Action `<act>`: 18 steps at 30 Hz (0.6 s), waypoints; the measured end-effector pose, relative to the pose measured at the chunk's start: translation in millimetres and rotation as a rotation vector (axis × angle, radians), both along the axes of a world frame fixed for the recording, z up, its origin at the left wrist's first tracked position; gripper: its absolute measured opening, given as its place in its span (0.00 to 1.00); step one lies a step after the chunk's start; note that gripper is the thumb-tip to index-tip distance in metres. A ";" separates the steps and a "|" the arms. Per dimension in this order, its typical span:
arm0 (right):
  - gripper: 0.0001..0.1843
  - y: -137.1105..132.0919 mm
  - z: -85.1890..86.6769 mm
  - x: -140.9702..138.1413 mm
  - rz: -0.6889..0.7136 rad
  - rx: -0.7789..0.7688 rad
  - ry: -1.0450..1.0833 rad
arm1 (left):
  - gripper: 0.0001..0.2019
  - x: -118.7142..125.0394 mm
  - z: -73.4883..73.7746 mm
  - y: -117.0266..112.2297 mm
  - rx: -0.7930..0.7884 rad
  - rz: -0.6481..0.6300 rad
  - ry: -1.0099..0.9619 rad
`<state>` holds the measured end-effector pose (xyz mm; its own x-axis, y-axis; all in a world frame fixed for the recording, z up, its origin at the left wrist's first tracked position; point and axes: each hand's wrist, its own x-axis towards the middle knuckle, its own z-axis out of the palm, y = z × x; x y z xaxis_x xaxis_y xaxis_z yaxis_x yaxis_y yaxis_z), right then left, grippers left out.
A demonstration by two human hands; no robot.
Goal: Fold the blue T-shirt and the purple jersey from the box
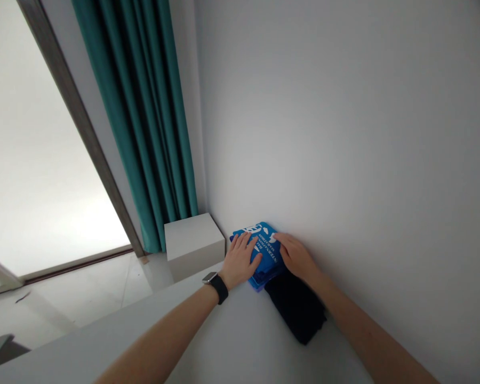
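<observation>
A folded blue shirt (269, 246) with white print lies on top of a small stack of folded cloth, against the wall. My left hand (240, 260) rests flat on its left side, fingers spread, with a dark watch on the wrist. At the stack's right edge, my right hand (298, 257) touches the blue shirt with its fingertips; its fingers are together and partly hidden. A folded black cloth (298, 306) lies on the white surface just in front of the stack, beneath my right wrist.
The white surface (224, 346) runs along the white wall (344, 133). Beyond its far end stands a white box-like cabinet (194, 234). Teal curtains (144, 106) hang behind that, beside a bright frosted panel (44, 149). Tiled floor (104, 290) shows at left.
</observation>
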<state>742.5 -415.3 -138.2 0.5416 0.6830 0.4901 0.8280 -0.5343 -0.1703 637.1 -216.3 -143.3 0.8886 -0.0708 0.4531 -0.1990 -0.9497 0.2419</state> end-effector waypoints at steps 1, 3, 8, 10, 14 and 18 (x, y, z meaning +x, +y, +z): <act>0.28 6.7 6.6 7.0 -0.012 -0.023 0.003 | 0.26 -0.4 -2.3 -3.4 -0.008 0.022 -0.006; 0.28 23.0 15.4 18.9 -0.001 -0.099 0.004 | 0.29 -0.7 -6.5 -8.2 -0.021 0.053 -0.023; 0.29 60.3 11.5 31.4 0.045 -0.217 0.013 | 0.35 -1.6 -8.5 -12.0 -0.009 0.092 -0.048; 0.29 67.3 5.9 31.5 0.036 -0.262 0.024 | 0.34 -3.3 -7.1 -11.6 0.013 0.098 -0.058; 0.30 70.5 -2.3 31.4 0.015 -0.331 0.044 | 0.31 -6.7 -8.4 -10.1 0.043 0.105 -0.064; 0.31 72.7 -3.9 32.8 0.023 -0.370 0.058 | 0.32 -5.9 -13.6 -12.7 0.041 0.142 -0.067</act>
<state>775.2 -342.6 -142.1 0.5435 0.8205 0.1771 0.8352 -0.5498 -0.0160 631.1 -229.0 -156.8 0.8591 0.0335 0.5107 -0.0767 -0.9782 0.1932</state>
